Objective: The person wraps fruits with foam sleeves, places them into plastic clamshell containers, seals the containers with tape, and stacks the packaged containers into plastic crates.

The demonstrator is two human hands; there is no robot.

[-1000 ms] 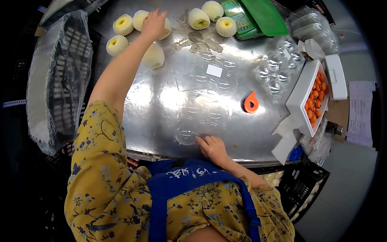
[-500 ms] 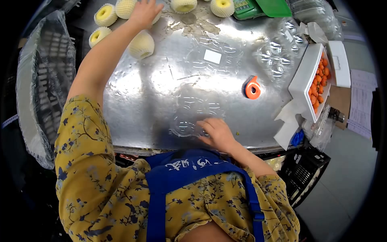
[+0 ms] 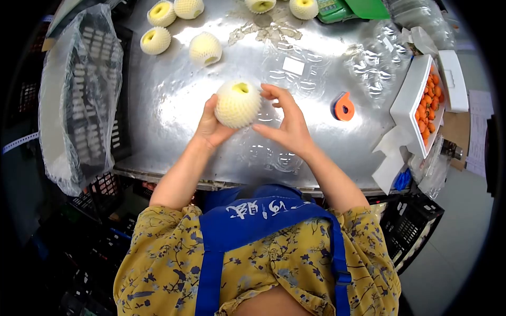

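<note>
A round yellow-green fruit (image 3: 238,105) in a white foam net rests in my left hand (image 3: 212,125), whose fingers wrap its left side and underside. The fruit is held up over the metal table, its dimpled top showing. Close to its right side, my right hand (image 3: 289,124) is open, thumb and fingers apart. Below the hands lies a clear plastic tray (image 3: 271,155), partly hidden by them. Farther back is another clear plastic container (image 3: 311,73) with a white label (image 3: 293,66).
Several more netted fruits (image 3: 205,48) stand at the back. An orange tape dispenser (image 3: 343,108) lies right of centre on the metal table (image 3: 168,121). A white foam box (image 3: 408,100) of small orange fruits stands at right, near stacked clear containers (image 3: 377,60). A plastic-lined crate (image 3: 79,105) is at left.
My left hand has come back from the far left with a netted fruit. My right hand has lifted off the clear tray and moved up beside the fruit.
</note>
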